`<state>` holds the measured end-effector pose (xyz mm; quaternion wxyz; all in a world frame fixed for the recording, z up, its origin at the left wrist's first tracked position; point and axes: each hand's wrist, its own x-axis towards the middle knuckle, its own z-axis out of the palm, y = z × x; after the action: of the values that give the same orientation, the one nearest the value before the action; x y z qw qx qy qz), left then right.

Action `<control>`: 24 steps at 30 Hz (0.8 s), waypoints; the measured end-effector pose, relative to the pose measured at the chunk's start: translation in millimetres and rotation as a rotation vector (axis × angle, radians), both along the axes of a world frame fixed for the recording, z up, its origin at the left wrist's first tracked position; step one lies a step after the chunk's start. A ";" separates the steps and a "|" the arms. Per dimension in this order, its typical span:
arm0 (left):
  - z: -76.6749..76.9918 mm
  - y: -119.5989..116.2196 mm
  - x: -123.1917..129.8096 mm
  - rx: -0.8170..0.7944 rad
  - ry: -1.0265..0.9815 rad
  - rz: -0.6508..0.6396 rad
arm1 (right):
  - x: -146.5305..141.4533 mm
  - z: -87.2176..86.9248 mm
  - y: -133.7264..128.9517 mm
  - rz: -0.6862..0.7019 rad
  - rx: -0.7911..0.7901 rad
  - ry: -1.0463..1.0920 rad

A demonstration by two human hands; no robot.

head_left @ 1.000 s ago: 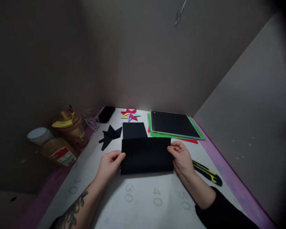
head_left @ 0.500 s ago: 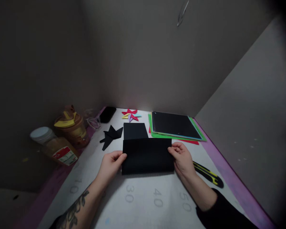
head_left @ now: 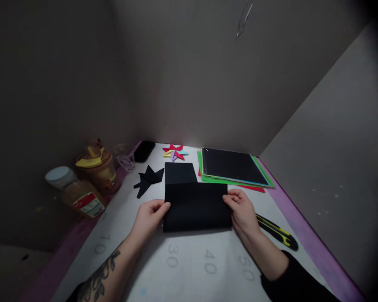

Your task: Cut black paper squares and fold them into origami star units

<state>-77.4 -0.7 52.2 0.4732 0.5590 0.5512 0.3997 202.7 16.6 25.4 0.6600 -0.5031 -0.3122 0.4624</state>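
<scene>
A sheet of black paper is held up between my two hands, its lower part curving toward me. My left hand pinches its left edge between thumb and fingers. At the right edge, my right hand grips it the same way. Behind the sheet lies a smaller black paper piece, partly covered by it. A folded black paper shape with several points rests beyond my left hand. Beside my right forearm lies a black and yellow utility knife.
At the back right lies a stack of coloured paper with black on top. A multicoloured paper star and a phone are near the back edge. On the left stand a white-lidded jar and a brown cup. Walls border the table.
The view has shifted slightly, so everything appears a little farther right. Both hands keep their hold on the black paper, which looks nearly the same.
</scene>
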 end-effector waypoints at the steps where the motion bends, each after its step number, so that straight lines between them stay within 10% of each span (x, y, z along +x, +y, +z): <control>1: -1.4 0.3 -0.3 -0.003 -0.007 -0.010 | -0.1 0.1 0.2 -0.001 -0.008 0.002; 24: -16.8 10.6 -3.6 -0.102 -0.093 0.099 | -8.8 8.5 -8.1 -0.044 0.119 -0.158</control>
<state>-81.0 9.9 35.5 0.5057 0.4870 0.5753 0.4197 193.9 8.5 33.8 0.6722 -0.5046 -0.3789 0.3873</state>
